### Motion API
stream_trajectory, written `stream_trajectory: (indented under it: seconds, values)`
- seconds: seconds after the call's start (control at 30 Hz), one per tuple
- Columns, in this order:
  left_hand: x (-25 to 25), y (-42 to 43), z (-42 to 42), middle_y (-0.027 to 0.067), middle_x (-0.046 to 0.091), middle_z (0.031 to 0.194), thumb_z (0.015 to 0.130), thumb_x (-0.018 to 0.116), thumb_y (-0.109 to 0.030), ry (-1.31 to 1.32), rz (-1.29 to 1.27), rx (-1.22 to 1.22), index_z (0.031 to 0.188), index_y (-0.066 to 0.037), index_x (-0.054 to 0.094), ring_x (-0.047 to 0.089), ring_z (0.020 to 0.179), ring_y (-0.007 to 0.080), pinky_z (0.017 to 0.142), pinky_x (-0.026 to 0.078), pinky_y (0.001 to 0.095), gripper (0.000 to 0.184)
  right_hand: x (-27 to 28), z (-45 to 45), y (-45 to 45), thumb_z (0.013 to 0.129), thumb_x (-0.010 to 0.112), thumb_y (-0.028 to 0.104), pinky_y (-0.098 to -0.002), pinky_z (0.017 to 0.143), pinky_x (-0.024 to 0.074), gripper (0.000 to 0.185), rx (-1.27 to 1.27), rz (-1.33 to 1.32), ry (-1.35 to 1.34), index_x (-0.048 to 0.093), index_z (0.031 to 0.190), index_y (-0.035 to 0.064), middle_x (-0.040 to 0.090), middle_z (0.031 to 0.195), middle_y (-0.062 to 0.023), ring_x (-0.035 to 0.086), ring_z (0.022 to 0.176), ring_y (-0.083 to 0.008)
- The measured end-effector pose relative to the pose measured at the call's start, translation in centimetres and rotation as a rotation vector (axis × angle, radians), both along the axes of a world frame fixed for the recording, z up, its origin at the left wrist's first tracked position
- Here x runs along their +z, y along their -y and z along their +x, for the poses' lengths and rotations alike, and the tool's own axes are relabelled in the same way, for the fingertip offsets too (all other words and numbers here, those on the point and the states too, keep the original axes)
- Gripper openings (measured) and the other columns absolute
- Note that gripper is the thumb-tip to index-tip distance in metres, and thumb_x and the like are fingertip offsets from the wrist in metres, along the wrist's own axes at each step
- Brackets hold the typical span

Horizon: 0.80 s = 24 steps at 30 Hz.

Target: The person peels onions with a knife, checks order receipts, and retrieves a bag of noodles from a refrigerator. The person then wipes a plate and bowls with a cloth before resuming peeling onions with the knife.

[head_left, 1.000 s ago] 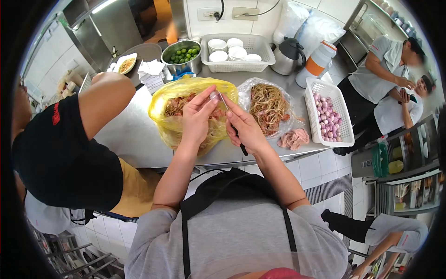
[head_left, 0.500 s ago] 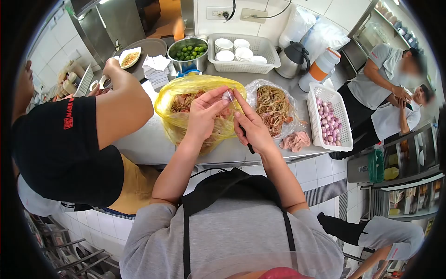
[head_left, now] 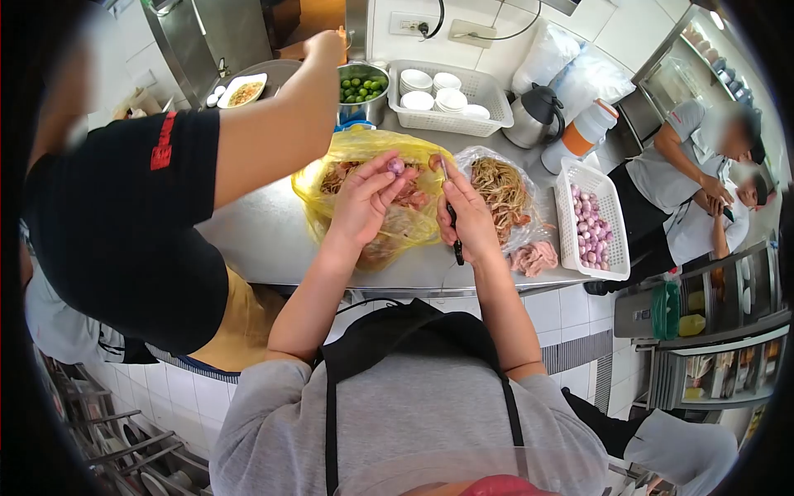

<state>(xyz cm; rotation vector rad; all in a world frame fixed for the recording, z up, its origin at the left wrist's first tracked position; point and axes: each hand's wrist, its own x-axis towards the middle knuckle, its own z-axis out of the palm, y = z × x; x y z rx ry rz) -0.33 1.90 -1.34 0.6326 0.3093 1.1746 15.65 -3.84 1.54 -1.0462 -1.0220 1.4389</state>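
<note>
My left hand [head_left: 364, 198] pinches a small purple shallot [head_left: 395, 166] between thumb and fingers, above an open yellow plastic bag [head_left: 310, 188] of brownish and pinkish scraps. My right hand [head_left: 473, 221] is wrapped around a small knife with a dark handle [head_left: 453, 225]. Its thin blade points up, slightly apart from the shallot, and a brownish scrap [head_left: 434, 163] shows beside it. Close to the right hand lies a clear plastic bag [head_left: 499, 192] with stringy, root-like pieces. A crumpled pink item [head_left: 534, 259] sits at the counter edge. Farther right, a white basket [head_left: 619, 236] holds several shallots [head_left: 590, 225].
A co-worker's arm [head_left: 277, 136] reaches across the counter from the left. Behind the bags stand a pot of green citrus [head_left: 362, 89], a basket [head_left: 496, 120] with white bowls, a steel jug [head_left: 529, 122] and an orange-white container [head_left: 583, 136]. Two people stand at right.
My hands have moved apart; the knife has come away from the shallot, which now shows clearly. The co-worker's arm has swung farther across toward the pot. The view has shifted slightly.
</note>
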Motion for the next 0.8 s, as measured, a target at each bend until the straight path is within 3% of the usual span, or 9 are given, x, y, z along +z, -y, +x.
stream_trajectory:
  seconds: [0.07,0.27,0.47,0.57,0.8]
  values:
    - [0.3,0.2,-0.2,0.0125,0.057,0.099,0.084,0.046,-0.002,-0.014,-0.025,-0.005,0.114,0.005,0.045,0.058,0.092,0.0219,0.076,0.050,0.0216,0.031,-1.3,0.2,-0.5,0.090,0.037,0.020,-0.0195,0.032,0.0263,0.042,0.048,-0.035,0.168,0.029,0.130,0.0139,0.039,0.050,0.0006,0.029,0.034,-0.0062]
    - [0.0,0.1,-0.3,0.0112,0.057,0.098,0.084,0.049,-0.006,-0.045,-0.056,-0.033,0.112,0.002,0.046,0.059,0.088,0.0166,0.073,0.051,0.0205,0.029,-1.0,-1.3,0.0,0.091,0.037,0.023,-0.0191,0.033,0.0266,0.031,-0.026,-0.070,0.243,0.035,0.119,0.0105,0.039,0.053,-0.0008,0.032,0.035,-0.0077]
    - [0.8,0.4,0.2,0.0106,0.058,0.098,0.082,0.051,-0.003,-0.021,-0.064,0.025,0.109,0.002,0.049,0.059,0.086,0.0150,0.075,0.050,0.0201,0.028,0.1,-1.3,0.4,0.089,0.040,0.016,-0.0194,0.034,0.0263,0.044,0.035,0.115,0.132,0.027,0.131,0.0135,0.037,0.052,0.0020,0.031,0.038,-0.0053]
    - [0.8,0.6,0.4,0.0101,0.057,0.099,0.081,0.052,-0.001,-0.053,-0.030,0.040,0.109,0.002,0.050,0.058,0.086,0.0143,0.076,0.050,0.0210,0.028,1.1,-2.3,1.2,0.089,0.040,0.015,-0.0175,0.040,0.0274,0.048,0.063,0.188,0.219,0.024,0.134,0.0163,0.034,0.054,0.0041,0.031,0.043,-0.0039]
    - [0.1,0.2,0.7,0.0084,0.059,0.095,0.075,0.058,0.003,-0.156,0.160,0.119,0.101,0.002,0.055,0.058,0.083,0.0134,0.074,0.048,0.0246,0.027,1.9,-2.4,1.8,0.089,0.041,0.013,-0.0170,0.045,0.0290,0.045,0.083,0.179,0.258,0.029,0.132,0.0161,0.033,0.056,0.0058,0.031,0.048,-0.0032]
